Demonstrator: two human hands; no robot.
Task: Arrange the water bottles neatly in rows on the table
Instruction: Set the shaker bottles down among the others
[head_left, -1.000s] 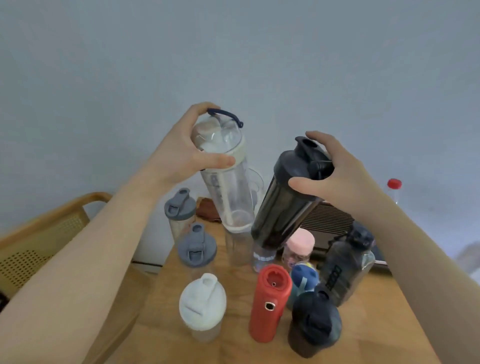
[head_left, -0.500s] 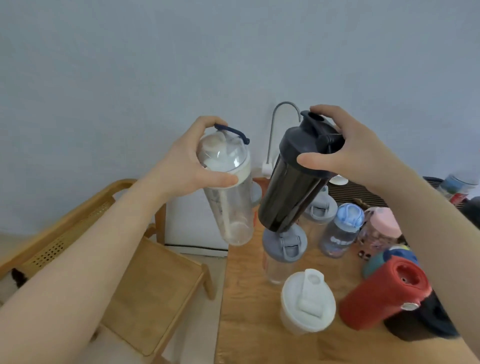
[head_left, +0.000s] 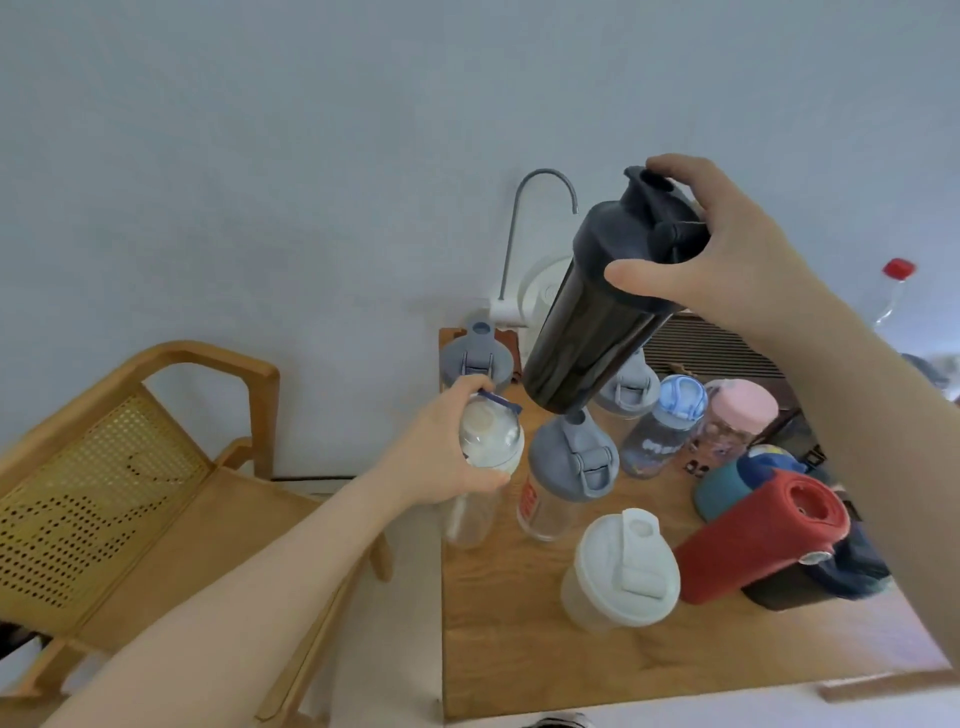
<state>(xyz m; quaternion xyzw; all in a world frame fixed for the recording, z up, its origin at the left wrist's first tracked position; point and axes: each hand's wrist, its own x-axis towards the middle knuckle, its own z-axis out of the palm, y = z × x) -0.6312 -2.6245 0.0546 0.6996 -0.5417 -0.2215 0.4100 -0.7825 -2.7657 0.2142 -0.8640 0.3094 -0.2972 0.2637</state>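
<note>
My left hand (head_left: 441, 457) grips the top of a clear bottle with a white lid (head_left: 480, 467), held low at the left edge of the wooden table (head_left: 519, 649). My right hand (head_left: 727, 260) holds a black shaker bottle (head_left: 592, 312) by its lid, tilted in the air above the other bottles. On the table stand several bottles: two with grey lids (head_left: 569, 467) (head_left: 475, 358), a white-lidded shaker (head_left: 621, 571), a blue-lidded one (head_left: 665, 426), a pink-lidded one (head_left: 737, 415), a red one (head_left: 758, 535) and a dark one (head_left: 821, 582).
A wooden chair with a cane back (head_left: 130, 493) stands left of the table. A white water dispenser with a curved spout (head_left: 540, 280) and a slatted dark box (head_left: 711, 348) sit at the back. A red-capped plastic bottle (head_left: 891, 291) is at the far right.
My left hand has lowered the clear bottle down to the table's left edge. My right hand has kept the black shaker raised. The view has shifted a little.
</note>
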